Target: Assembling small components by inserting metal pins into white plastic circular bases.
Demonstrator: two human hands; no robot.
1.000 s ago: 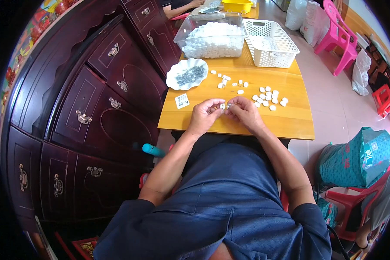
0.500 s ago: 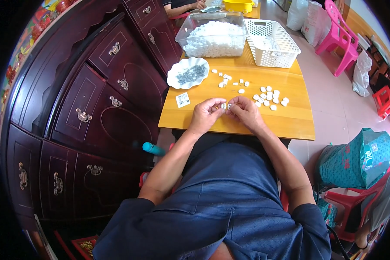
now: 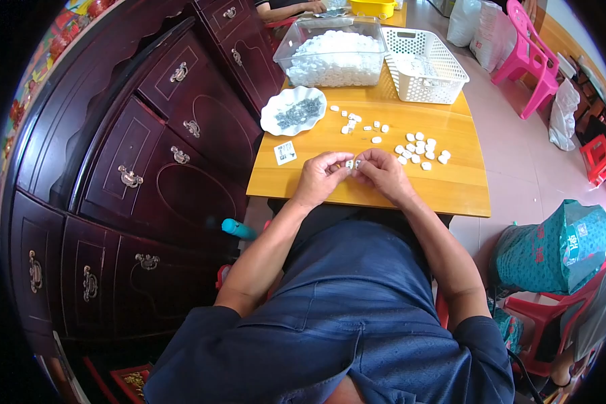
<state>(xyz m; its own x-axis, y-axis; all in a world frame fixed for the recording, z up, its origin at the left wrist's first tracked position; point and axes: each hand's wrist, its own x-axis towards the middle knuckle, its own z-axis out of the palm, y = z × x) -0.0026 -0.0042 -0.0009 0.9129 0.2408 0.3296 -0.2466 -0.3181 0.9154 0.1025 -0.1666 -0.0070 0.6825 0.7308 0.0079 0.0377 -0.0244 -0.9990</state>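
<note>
Pinching a small white piece (image 3: 349, 164) between the fingers of the left hand (image 3: 318, 176), and a second small white piece (image 3: 357, 163) between the fingers of the right hand (image 3: 385, 178). Drawn in narrow on both sides, thumb against forefinger, just above the near part of the desk (image 3: 269, 183). Showing dark marks on both held pieces, too small to make out; cannot tell for certain whether touching or just apart.

Hardly changed from a second ago: held in the same two-handed pinch, perhaps slightly closer together now, though too little to be sure. Shifted a touch in view across the whole desk, more likely through a small head movement than through handling. To judge by that, still busy with fine work on this one pair, with neither piece released.

Lying untouched beyond the right hand, a cluster of loose white pieces (image 3: 420, 149); farther up the desk, a smaller scatter of white pieces (image 3: 354, 118). Also unmoved on the desk: a square card (image 3: 285, 153), a wavy-rimmed bowl (image 3: 269, 122) of dark bits (image 3: 297, 113), a clear tub (image 3: 284, 58) heaped with white pieces, and a perforated white basket (image 3: 432, 93).
</note>
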